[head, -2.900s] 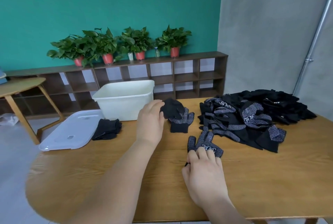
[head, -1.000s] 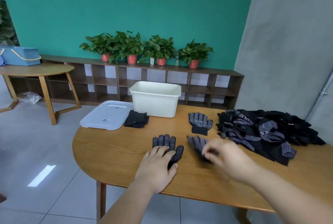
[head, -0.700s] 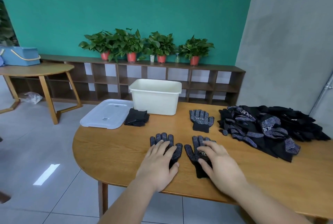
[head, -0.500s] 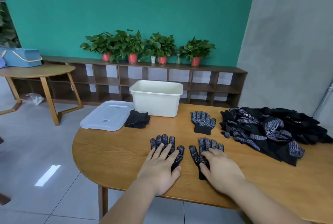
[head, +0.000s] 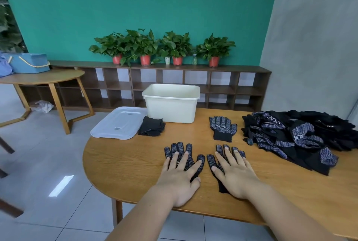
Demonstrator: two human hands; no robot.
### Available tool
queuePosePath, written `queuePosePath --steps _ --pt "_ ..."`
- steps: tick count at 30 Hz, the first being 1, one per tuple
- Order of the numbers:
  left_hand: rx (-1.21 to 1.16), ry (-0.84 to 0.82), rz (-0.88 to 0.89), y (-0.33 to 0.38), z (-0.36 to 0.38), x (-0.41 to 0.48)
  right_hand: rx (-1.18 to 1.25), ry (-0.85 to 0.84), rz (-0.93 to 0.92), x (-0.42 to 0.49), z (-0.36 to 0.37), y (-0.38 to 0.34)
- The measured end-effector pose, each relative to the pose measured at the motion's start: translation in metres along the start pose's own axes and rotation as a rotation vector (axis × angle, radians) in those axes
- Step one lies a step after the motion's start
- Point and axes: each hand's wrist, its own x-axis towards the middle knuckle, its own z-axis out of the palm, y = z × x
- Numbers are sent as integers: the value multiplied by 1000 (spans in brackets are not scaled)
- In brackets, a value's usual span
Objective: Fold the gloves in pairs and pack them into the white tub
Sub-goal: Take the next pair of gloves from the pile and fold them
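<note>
Two black gloves with white grip dots lie flat side by side near the front of the wooden table (head: 124, 171). My left hand (head: 179, 180) presses flat on the left glove (head: 181, 148), fingers spread. My right hand (head: 235, 174) presses flat on the right glove (head: 212, 162). A third dotted glove (head: 222, 127) lies farther back. A large heap of black gloves (head: 298, 136) covers the right side. The white tub (head: 171, 103) stands open at the table's far edge; I cannot see inside it.
A translucent lid (head: 119, 122) lies left of the tub, overhanging the table edge, with a folded black glove bundle (head: 152, 128) beside it. Behind stand a low shelf (head: 158, 85) with potted plants and a side table (head: 44, 81) carrying a blue box.
My right hand brought a second glove down beside the first and now lies flat on it. My left hand stayed pressed on the left glove. The view shifted slightly.
</note>
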Motion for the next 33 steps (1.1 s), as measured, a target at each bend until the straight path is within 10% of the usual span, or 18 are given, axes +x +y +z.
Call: queuePosePath --steps 9,14,20,33 --pt "-54 137 87 2 3 -13 143 512 -128 -42 16 6" --pt "-90 169 116 2 2 -15 168 411 -192 -49 22 3" --pt "-208 503 130 -3 5 -26 149 739 -252 -56 27 2" --pt "-345 564 32 -8 11 -19 121 763 -149 -49 30 4"
